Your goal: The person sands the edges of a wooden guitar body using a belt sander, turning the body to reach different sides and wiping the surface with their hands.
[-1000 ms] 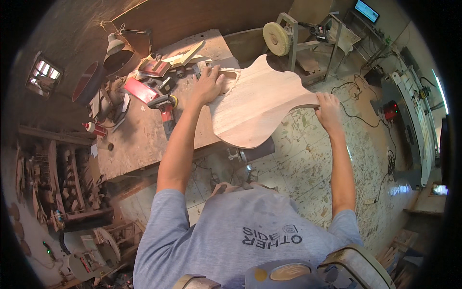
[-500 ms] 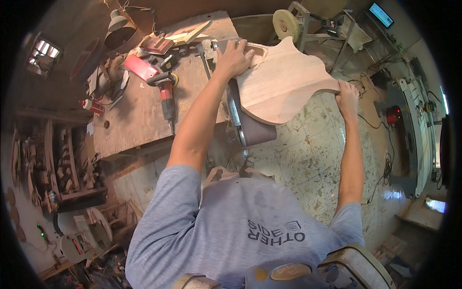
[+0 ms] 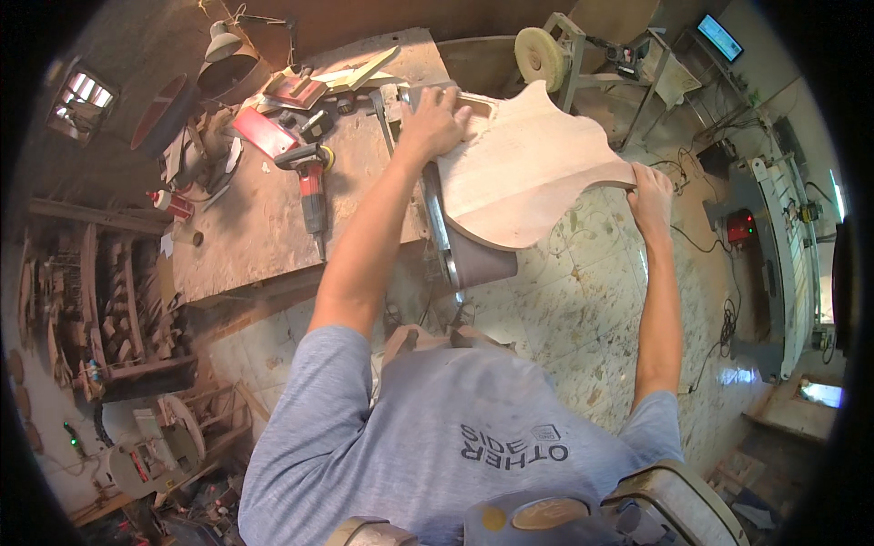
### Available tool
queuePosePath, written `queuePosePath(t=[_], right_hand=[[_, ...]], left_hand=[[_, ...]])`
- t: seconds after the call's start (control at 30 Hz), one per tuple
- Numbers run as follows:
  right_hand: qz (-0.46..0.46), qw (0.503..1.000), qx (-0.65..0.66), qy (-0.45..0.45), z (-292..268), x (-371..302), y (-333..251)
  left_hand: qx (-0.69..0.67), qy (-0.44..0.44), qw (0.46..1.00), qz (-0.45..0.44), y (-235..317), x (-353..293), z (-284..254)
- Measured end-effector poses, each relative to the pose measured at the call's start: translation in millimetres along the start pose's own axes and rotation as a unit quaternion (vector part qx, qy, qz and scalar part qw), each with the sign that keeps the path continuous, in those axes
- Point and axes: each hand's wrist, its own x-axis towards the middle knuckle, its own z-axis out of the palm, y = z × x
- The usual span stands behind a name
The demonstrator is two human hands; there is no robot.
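Observation:
A pale wooden guitar body (image 3: 533,164), with curved horns and a cut-out pocket near its left end, lies flat over a belt sander (image 3: 482,261). Part of the sander's brown belt and its metal side show below the body's near edge. My left hand (image 3: 434,126) is closed over the left end, thumb on the upper face, fingertips partly hidden past the edge. At the opposite side, my right hand (image 3: 651,202) wraps around the tip of the right horn. Both arms reach forward. The contact between wood and belt is hidden underneath.
On the wooden workbench (image 3: 241,241) to the left lie a red and black angle grinder (image 3: 312,196), a red box (image 3: 264,133) and wood scraps. A round buffing wheel (image 3: 539,58) stands beyond the guitar body. Cables run across the floor at right, beside a large machine (image 3: 772,264).
The guitar body and both hands have shifted slightly toward me and a little left. The whole view has also moved a little. Both hands keep their hold.

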Motion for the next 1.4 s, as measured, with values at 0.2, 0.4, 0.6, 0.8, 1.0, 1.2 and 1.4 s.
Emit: queuePosePath(t=[0.2, 0.4, 0.6, 0.8, 1.0, 1.2, 1.4], right_hand=[[0.012, 1.000, -0.012, -0.022, -3, 5, 8], [-0.065, 0.994, 0.079, -0.026, -18, 5, -42], [-0.065, 0.965, 0.247, -0.060, -43, -7, -107], [-0.030, 0.965, 0.258, -0.030, -43, -30, -174], [-0.007, 0.972, 0.232, 0.026, -47, -44, -238], [0.018, 0.970, 0.243, 0.011, -49, -46, -264], [0.039, 0.978, 0.204, 0.008, -45, -55, -223]], left_hand=[[-0.005, 0.003, 1.000, -0.009, 12, -8, 7], [-0.006, 0.008, 1.000, -0.021, -38, -38, -31], [-0.053, 0.012, 0.997, 0.048, -123, -53, -60], [-0.093, -0.036, 0.990, 0.100, -187, -49, -93], [-0.072, -0.071, 0.986, 0.131, -225, -41, -120], [-0.059, -0.076, 0.985, 0.145, -244, -35, -129], [-0.112, -0.087, 0.976, 0.164, -203, -19, -103]])
